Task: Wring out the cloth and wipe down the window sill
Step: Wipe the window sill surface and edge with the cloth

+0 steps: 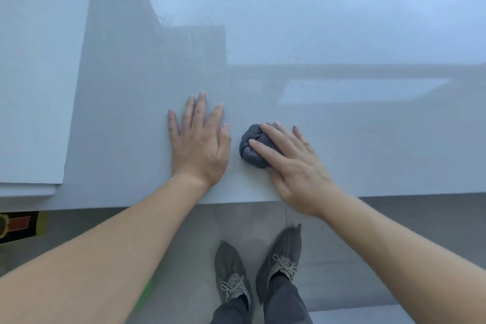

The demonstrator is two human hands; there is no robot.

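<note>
A dark grey cloth (250,146), bunched into a ball, lies on the pale grey window sill (131,102) near its front edge. My right hand (292,163) rests on top of the cloth, fingers spread over it and pressing down. Just left of the cloth, my left hand (198,139) lies flat on the sill with its fingers apart and nothing in it. A small gap separates its thumb from the cloth.
A white wall panel (36,73) borders the sill on the left. Window light reflects on the sill's far part (315,13). Below the front edge is grey floor with my two grey shoes (257,268). A dark red-and-yellow object (18,226) sits at lower left.
</note>
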